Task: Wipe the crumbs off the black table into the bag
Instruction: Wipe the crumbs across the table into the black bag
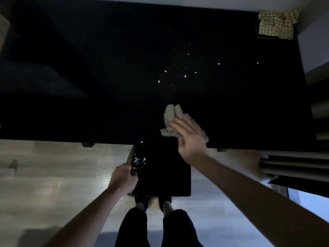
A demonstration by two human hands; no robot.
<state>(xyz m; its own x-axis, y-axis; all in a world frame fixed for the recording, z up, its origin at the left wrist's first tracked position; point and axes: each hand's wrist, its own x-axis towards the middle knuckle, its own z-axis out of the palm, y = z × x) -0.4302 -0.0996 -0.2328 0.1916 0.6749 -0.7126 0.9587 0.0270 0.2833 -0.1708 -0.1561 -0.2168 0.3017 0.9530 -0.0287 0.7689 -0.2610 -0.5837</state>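
The black table (89,72) fills the upper half of the view. Several pale crumbs (185,76) lie scattered right of its middle, and one crumb (141,142) sits at the near edge. My right hand (189,138) presses flat, fingers straight, on a crumpled grey cloth (171,115) near the front edge. Below that edge hangs a black bag (160,175), its mouth open. My left hand (123,179) grips the bag's crinkled left rim.
A checkered yellow cloth (276,24) lies at the table's far right corner. Grey furniture (315,50) stands against the table's right side. Light wooden floor (53,175) lies below, with my legs and feet (153,220) under the bag.
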